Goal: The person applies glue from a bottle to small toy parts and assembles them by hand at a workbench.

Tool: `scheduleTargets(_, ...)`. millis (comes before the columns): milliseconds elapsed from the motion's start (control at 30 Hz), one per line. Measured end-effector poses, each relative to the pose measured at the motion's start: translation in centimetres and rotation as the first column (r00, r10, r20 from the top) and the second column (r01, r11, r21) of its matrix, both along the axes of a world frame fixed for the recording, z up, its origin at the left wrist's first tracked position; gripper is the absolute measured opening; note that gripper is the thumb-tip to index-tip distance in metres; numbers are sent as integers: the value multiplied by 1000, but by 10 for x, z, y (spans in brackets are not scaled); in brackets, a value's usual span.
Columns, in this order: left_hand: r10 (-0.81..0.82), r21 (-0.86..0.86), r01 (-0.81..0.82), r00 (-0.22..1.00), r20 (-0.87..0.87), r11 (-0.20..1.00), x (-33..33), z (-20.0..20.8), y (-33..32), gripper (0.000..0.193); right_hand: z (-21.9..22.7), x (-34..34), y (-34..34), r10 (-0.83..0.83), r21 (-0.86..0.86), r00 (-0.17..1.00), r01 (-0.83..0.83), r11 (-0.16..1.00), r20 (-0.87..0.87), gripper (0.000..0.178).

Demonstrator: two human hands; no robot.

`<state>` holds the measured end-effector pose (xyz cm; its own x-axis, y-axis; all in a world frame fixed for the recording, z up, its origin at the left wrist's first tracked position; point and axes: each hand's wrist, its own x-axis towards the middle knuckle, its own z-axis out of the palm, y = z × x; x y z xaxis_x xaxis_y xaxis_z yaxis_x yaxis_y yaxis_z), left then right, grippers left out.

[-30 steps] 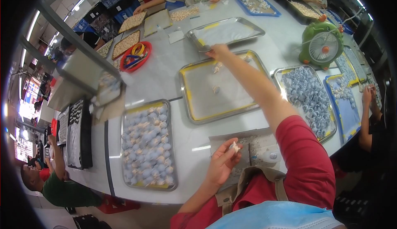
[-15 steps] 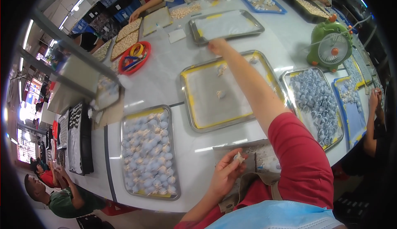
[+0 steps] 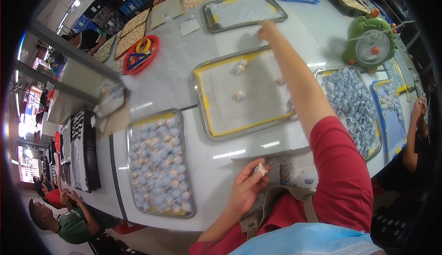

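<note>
My left hand [image 3: 247,186] is closed near the table's front edge, pinching a small blue-and-cream piece [image 3: 261,169] between thumb and fingertips. My right arm stretches across a metal tray with yellow-taped edges [image 3: 216,126]. On this tray lie a few similar small pieces [image 3: 240,95], set apart. Beyond it, my right hand [image 3: 268,30] is closed beside the near rim of a lined metal tray [image 3: 244,12]; whatever its fingers hold is hidden. To the left, another metal tray [image 3: 189,206] carries many blue-and-cream pieces heaped together.
At right stand a tray of blue curled pieces [image 3: 352,112] and a green fan [image 3: 369,41]. A red basket of tape rolls [image 3: 152,58] sits at the left, near a grey metal post [image 3: 69,45]. Other people work around the table.
My right hand has moved rightward along the near side of the far lined tray. My left hand keeps its small piece. The view has shifted slightly.
</note>
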<state>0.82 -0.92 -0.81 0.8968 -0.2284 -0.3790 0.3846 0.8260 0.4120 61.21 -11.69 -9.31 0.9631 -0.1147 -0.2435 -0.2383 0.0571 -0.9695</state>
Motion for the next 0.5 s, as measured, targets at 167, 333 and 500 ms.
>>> scheduleTargets(167, 127, 89, -128, 992, 10, 988, -18, 3, 23, 35, 43, -130, 98, 596, -712, 742, -236, 661, 307, 23)
scheduleTargets(333, -16, -2, 16, 1000, 13, 1000, -8, -1, -7, 35, 98, -108, -2, 780, -976, 600, -205, -65, -179, 30)
scheduleTargets(500, 76, 44, -80, 992, 98, 996, -14, 2, 8, 35, 145, -233, 30, 807, -750, 590, -529, 397, 11, 41)
